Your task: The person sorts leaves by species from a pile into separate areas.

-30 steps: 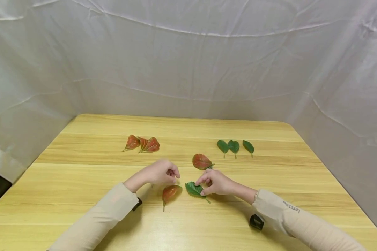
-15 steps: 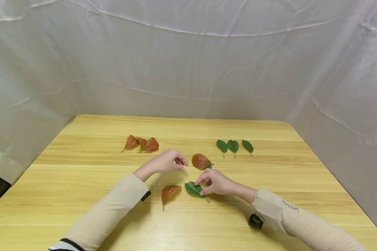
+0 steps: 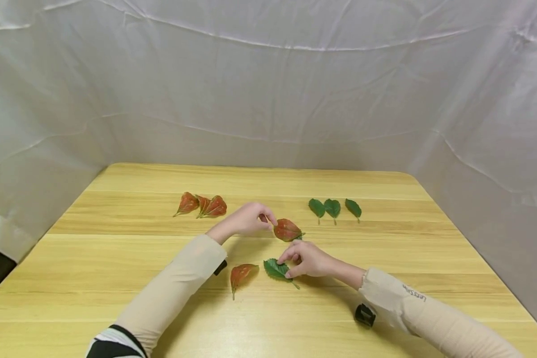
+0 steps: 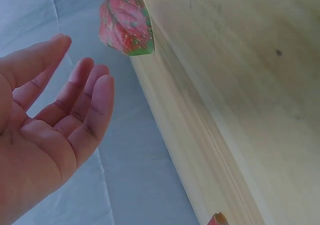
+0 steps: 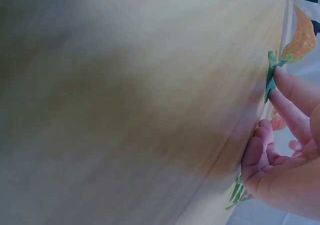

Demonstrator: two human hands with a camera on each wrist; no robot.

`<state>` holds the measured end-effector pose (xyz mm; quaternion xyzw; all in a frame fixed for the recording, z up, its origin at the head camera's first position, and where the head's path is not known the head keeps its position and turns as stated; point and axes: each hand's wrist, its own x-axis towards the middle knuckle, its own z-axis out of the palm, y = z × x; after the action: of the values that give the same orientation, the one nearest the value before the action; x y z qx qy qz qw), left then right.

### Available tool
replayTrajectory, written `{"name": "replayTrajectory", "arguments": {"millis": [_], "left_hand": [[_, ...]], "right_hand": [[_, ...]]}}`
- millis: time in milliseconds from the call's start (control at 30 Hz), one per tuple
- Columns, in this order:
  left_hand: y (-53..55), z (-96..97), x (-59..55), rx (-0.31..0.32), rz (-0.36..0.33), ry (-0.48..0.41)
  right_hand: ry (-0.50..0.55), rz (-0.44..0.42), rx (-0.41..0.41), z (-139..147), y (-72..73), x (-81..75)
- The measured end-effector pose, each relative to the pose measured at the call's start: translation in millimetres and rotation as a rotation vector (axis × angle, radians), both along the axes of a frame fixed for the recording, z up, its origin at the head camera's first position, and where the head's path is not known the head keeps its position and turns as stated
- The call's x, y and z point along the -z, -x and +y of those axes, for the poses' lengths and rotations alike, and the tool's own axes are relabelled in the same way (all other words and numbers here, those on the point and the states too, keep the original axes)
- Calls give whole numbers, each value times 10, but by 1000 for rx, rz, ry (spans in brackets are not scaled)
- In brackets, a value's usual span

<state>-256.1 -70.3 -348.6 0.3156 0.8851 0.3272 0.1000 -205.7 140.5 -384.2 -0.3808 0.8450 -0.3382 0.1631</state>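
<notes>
In the head view my left hand (image 3: 252, 219) hovers beside a round red leaf (image 3: 287, 230) in the middle of the table. Its fingers are loosely bent with a gap to the thumb, and the left wrist view shows nothing between them; the red leaf (image 4: 127, 22) lies just beyond the fingertips. A serrated green leaf (image 3: 275, 269) is pinched between thumb and index finger of my right hand (image 3: 311, 259), low at the tabletop. Part of a green leaf (image 3: 298, 238) shows under the red one, mostly hidden. An orange-red leaf (image 3: 241, 276) lies left of the held leaf.
Several red leaves (image 3: 215, 206) lie overlapping at the back left of the wooden table (image 3: 116, 248). Toward the back right, 3 green leaves (image 3: 332, 209) form a row. A pale cloth (image 3: 268, 99) hangs behind and along both sides.
My left hand has moved away from the orange-red leaf, forward and right, up to the round red leaf. The right hand and green leaf have stayed in place.
</notes>
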Motion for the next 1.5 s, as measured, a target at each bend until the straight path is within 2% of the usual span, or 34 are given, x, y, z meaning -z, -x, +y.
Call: {"name": "replayTrajectory", "arguments": {"millis": [367, 800, 1167, 1500], "left_hand": [[143, 96, 39, -35, -63, 7], [254, 161, 107, -56, -89, -3], [310, 215, 169, 35, -132, 43], [323, 218, 178, 37, -160, 145]], "right_hand": [[-15, -10, 5, -8, 4, 8], [1, -3, -4, -10, 8, -11], [-2, 3, -5, -12, 14, -3], [-4, -14, 4, -14, 2, -26]]}}
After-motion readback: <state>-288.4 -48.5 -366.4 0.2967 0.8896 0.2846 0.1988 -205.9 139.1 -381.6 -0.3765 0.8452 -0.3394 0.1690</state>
